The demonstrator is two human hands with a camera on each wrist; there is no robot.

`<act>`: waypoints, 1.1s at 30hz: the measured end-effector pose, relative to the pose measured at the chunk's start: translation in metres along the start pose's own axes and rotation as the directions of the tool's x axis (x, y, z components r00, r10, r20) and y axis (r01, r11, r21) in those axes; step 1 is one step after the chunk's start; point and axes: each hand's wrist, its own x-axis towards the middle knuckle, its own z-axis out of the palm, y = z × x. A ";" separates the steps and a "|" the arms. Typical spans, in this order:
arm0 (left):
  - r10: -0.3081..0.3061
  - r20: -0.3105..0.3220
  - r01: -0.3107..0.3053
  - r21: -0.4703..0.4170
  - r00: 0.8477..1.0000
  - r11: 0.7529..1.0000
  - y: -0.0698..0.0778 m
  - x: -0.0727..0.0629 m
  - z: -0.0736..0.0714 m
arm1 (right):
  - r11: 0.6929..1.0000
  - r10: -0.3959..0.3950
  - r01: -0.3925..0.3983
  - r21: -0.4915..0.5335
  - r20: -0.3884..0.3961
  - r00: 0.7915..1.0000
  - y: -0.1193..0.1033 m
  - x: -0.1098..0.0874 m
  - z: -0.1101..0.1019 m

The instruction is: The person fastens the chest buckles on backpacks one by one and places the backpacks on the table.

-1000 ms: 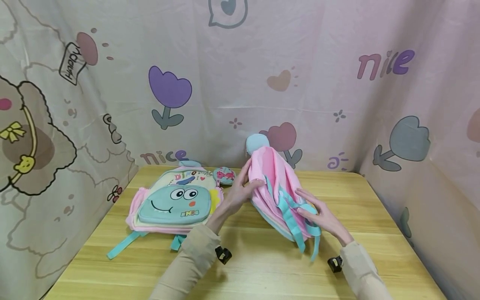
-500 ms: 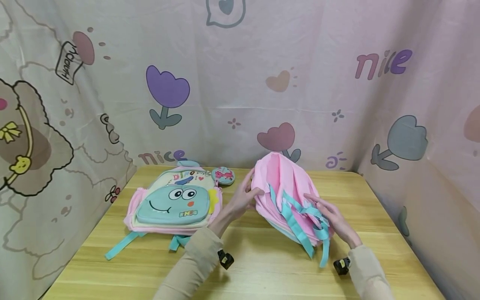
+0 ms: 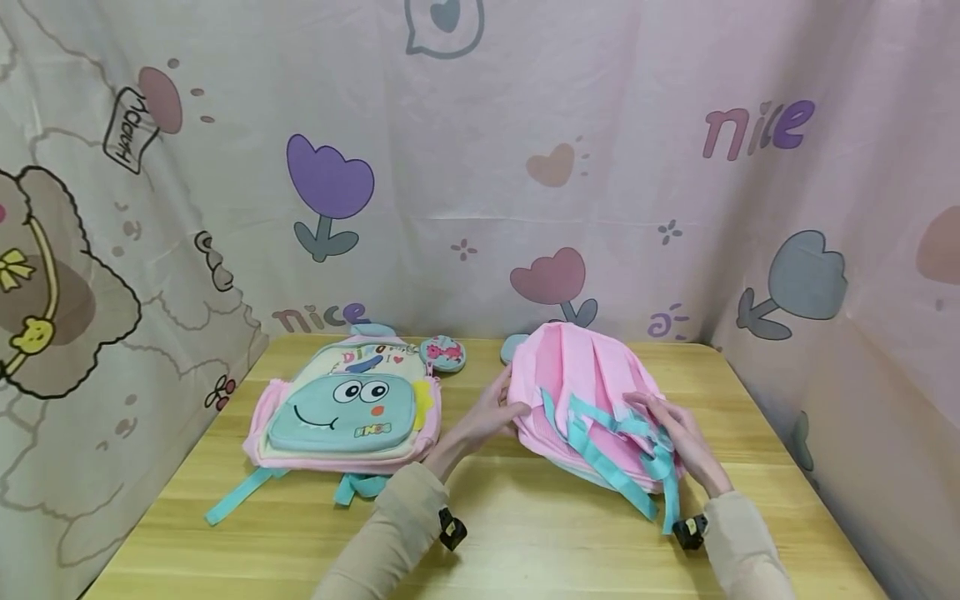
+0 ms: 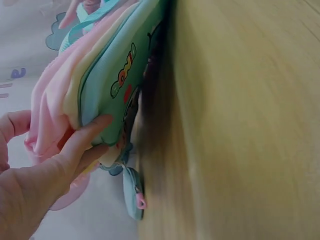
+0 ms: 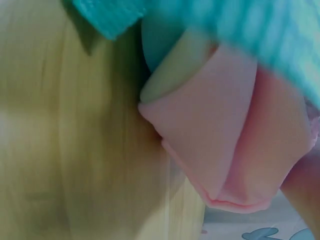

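A pink child's backpack (image 3: 573, 367) lies straps-up and front-down on the right of the table, tilted, its turquoise straps (image 3: 600, 450) trailing toward me. My left hand (image 3: 487, 417) grips its left side, thumb on the back panel, fingers reaching round to the green front in the left wrist view. A round blue-green pouch (image 4: 132, 192) hangs from it there. My right hand (image 3: 686, 433) rests on the right side by the straps, fingers fairly straight. The right wrist view shows the pink side pocket (image 5: 200, 120) close to the wood, with turquoise webbing (image 5: 240, 35) across the top.
A matching backpack (image 3: 345, 417) lies face-up on the left, with a smiling dinosaur face, a round patterned pouch (image 3: 442, 354) and straps (image 3: 243, 497) hanging toward the front. The wooden table (image 3: 525, 542) meets a printed curtain (image 3: 465, 167) at the back and sides.
The pink backpack has come down and slightly right, turning flatter onto the table. Both hands have moved with it, and its round pouch now shows only partly behind it.
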 end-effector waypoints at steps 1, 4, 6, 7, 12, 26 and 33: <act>-0.007 -0.001 0.007 -0.002 1.000 1.000 -0.002 0.000 0.000 | 1.000 -0.001 0.001 -0.005 -0.007 1.000 0.000 -0.001 -0.001; -0.022 -0.003 0.022 -0.002 1.000 1.000 -0.008 0.000 0.001 | 1.000 -0.009 0.009 -0.024 -0.027 1.000 0.002 -0.002 -0.003; -0.028 -0.007 0.028 0.014 1.000 1.000 -0.012 0.000 0.001 | 0.999 -0.005 0.003 -0.034 -0.046 0.999 0.003 -0.002 -0.004; -0.025 -0.005 0.026 0.027 1.000 0.999 -0.014 0.000 0.002 | 0.999 -0.001 -0.001 -0.041 -0.058 0.998 0.004 -0.003 -0.004; -0.039 0.009 0.038 0.098 0.999 0.994 -0.021 -0.001 0.004 | 0.998 -0.014 0.005 -0.061 -0.155 0.988 0.006 -0.003 -0.006; 0.161 -0.005 -0.125 0.605 0.987 0.786 -0.006 0.003 0.034 | 0.976 -0.121 0.099 -0.192 -0.108 0.987 0.009 -0.004 -0.009; 0.142 0.187 -0.228 0.602 0.972 0.765 -0.015 0.015 0.047 | 0.966 -0.153 0.137 -0.219 -0.058 0.986 0.011 -0.005 -0.007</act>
